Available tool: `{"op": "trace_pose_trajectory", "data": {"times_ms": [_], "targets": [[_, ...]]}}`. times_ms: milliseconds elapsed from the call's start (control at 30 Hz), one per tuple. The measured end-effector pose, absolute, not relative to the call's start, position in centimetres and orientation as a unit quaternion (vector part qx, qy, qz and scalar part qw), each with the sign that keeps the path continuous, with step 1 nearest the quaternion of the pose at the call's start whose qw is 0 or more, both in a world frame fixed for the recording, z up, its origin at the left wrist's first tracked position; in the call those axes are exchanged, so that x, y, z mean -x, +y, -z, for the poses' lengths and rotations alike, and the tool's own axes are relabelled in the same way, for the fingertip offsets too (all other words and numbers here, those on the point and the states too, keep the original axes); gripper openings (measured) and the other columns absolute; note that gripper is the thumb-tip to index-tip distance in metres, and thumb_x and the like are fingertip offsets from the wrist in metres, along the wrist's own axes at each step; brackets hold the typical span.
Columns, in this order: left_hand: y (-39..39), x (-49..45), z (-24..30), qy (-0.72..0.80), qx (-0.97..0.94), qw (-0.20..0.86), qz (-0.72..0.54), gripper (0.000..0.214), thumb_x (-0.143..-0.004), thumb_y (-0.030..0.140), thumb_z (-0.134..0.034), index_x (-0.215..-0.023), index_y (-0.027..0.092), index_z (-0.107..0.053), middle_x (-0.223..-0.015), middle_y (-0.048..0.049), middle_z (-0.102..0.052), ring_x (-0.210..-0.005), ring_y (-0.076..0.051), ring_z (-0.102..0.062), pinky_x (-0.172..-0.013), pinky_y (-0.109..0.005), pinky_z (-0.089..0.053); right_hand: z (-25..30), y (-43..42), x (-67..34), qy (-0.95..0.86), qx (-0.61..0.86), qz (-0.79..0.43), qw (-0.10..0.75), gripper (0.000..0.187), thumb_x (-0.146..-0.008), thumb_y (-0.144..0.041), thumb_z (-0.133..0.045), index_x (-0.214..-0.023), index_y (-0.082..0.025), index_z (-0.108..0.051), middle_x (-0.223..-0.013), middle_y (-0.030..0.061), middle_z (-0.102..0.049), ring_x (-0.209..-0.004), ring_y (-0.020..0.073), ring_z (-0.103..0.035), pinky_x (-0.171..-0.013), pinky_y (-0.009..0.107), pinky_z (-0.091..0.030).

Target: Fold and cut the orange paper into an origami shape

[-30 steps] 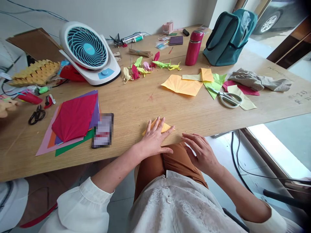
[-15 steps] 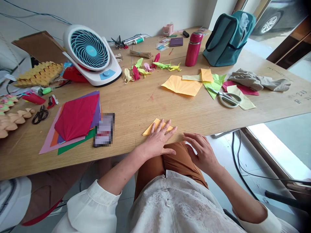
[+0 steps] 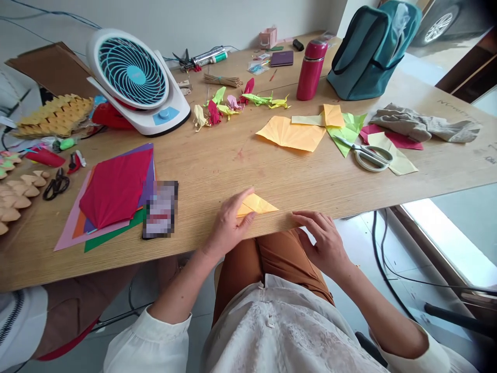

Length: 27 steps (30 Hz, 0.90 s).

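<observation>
A small folded sheet of orange origami paper [image 3: 261,204] lies near the table's front edge, a flat triangle with its right corner pointing right. My left hand [image 3: 229,223] is curled round its left end, thumb at the near edge and fingers at the far side; the hand covers that end. My right hand [image 3: 320,238] rests its fingertips on the table edge, right of the paper and apart from it. Its fingers are loosely bent, with nothing in them.
Coloured sheets [image 3: 116,189] and a phone [image 3: 160,210] lie left. Right are an orange sheet [image 3: 291,135], scissors [image 3: 373,157] and a grey cloth [image 3: 423,123]. Behind stand a fan [image 3: 134,75], folded paper figures [image 3: 233,103], a red flask [image 3: 311,70] and a teal bag [image 3: 368,57].
My left hand has gone from lying spread flat over the folded paper to gripping its left end, uncovering its right part. My right hand has stayed at the table edge. The view has shifted slightly.
</observation>
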<state>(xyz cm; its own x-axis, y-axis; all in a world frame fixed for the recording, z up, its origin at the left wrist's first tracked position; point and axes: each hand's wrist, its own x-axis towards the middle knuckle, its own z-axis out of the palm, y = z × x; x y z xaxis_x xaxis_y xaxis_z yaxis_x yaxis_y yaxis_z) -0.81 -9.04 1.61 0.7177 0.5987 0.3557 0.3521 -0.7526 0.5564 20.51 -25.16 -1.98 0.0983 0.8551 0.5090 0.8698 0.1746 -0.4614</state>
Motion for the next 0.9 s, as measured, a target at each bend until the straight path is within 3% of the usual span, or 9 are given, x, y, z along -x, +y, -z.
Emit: {"op": "trace_pose_trajectory", "data": {"times_ms": [133,300,500,667,800,900], "targets": [[-8.0,2.4,-1.7,0.349,-0.882,0.142,-0.283,0.040,-0.098,0.034,-0.058,-0.135,0.019,-0.055,-0.124,-0.0119,-0.067,-0.117,-0.027,-0.062,-0.105,-0.044,-0.048,1.3,-24.1,-20.8,-0.665,0.643,-0.026,0.380,0.031,-0.099,-0.014,-0.050,-0.127,-0.024,-0.058,-0.118,0.0108,-0.070,-0.096,0.0255,-0.067,-0.079,0.042,-0.050],[-8.0,2.8,-1.6,0.405,-0.875,0.124,-0.235,0.022,-0.100,0.028,-0.053,-0.117,0.017,-0.062,-0.113,-0.0113,-0.065,-0.105,-0.026,-0.062,-0.094,-0.042,-0.051,-0.2,-21.6,-21.3,-0.655,0.643,-0.116,0.379,0.033,-0.100,-0.019,-0.046,-0.129,-0.024,-0.059,-0.117,0.0113,-0.067,-0.090,0.0233,-0.070,-0.073,0.037,-0.056],[-9.0,1.8,-1.3,0.494,-0.845,0.103,-0.178,0.019,-0.087,0.027,-0.073,-0.101,0.021,-0.062,-0.106,-0.0095,-0.061,-0.104,-0.030,-0.059,-0.093,-0.045,-0.050,-1.2,-18.6,-21.1,-0.701,0.660,-0.105,0.249,0.039,-0.099,-0.027,-0.051,-0.137,-0.020,-0.053,-0.118,0.0144,-0.064,-0.106,0.0310,-0.068,-0.090,0.046,-0.057],[-9.7,1.2,-1.5,0.457,-0.841,0.188,-0.220,0.018,-0.086,0.014,-0.068,-0.092,0.023,-0.053,-0.102,-0.0044,-0.063,-0.099,-0.024,-0.060,-0.089,-0.038,-0.049,-1.2,-17.4,-20.1,-0.692,0.670,-0.092,0.252,0.032,-0.099,-0.036,-0.054,-0.126,-0.019,-0.059,-0.109,0.0142,-0.065,-0.101,0.0305,-0.068,-0.089,0.046,-0.057],[-9.4,0.8,-1.8,0.435,-0.825,0.271,-0.240,0.014,-0.087,0.015,-0.061,-0.089,0.024,-0.051,-0.089,0.0016,-0.065,-0.084,-0.017,-0.064,-0.078,-0.031,-0.049,-1.2,-16.4,-19.8,-0.652,0.688,-0.139,0.287,0.029,-0.094,-0.032,-0.060,-0.120,-0.021,-0.060,-0.105,0.0093,-0.067,-0.084,0.0227,-0.068,-0.076,0.036,-0.054],[-7.9,0.3,-2.3,0.414,-0.809,0.327,-0.261,0.011,-0.086,0.017,-0.062,-0.087,0.023,-0.053,-0.085,0.0032,-0.066,-0.080,-0.015,-0.065,-0.076,-0.028,-0.050,-1.9,-15.5,-20.1,-0.637,0.684,-0.205,0.290,0.012,-0.091,-0.030,-0.061,-0.099,-0.022,-0.064,-0.077,-0.0006,-0.063,-0.063,0.0152,-0.056,-0.059,0.029,-0.041]]}}
